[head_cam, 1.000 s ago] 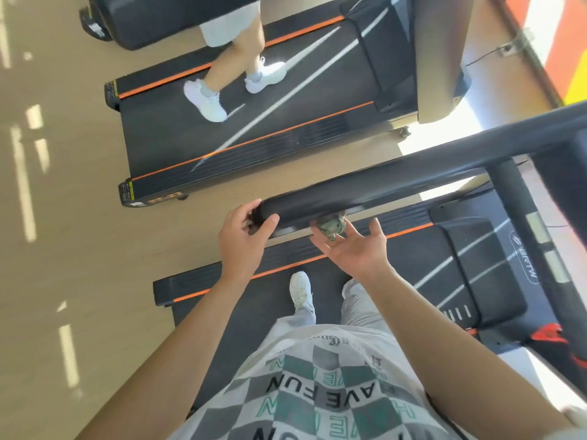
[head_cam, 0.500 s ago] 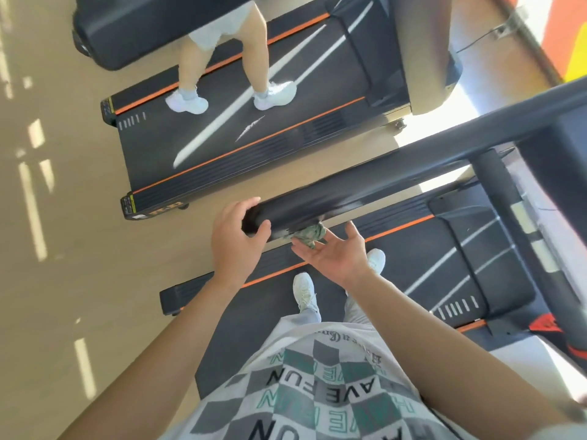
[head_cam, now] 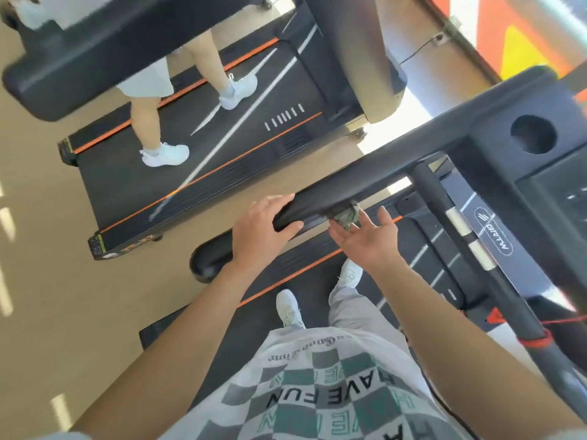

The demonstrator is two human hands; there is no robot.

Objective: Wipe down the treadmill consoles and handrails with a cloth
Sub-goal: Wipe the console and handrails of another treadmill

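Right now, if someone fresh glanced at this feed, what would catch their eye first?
Centre frame, the left hand grips the end of the black handrail while the right hand, fingers straight, presses a greenish cloth up against its underside. Upper left, another person in white shoes walks on the neighbouring treadmill.
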